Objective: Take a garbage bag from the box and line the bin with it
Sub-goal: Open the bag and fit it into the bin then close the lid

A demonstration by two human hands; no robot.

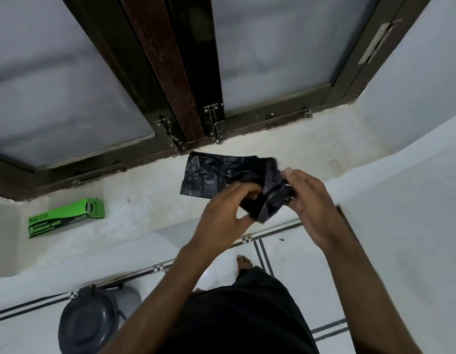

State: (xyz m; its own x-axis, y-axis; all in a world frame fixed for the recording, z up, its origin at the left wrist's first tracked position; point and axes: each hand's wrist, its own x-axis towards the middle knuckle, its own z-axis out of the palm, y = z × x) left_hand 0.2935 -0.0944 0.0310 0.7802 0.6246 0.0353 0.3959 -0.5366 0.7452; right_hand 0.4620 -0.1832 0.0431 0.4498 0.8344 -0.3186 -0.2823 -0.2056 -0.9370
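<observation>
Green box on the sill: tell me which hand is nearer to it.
Left. The left hand is to the right of the green box, gripping the black bag; the right hand is farther right.

One head cam, wide-angle, looking fwd & steeply down from standing height at window sill [150,200] close ahead, taking in floor [298,264] below; only one view, nothing shared.

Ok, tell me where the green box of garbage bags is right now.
In the head view the green box lies on its side on the white window ledge at the left, just below the dark window frame, well left of both hands.
</observation>
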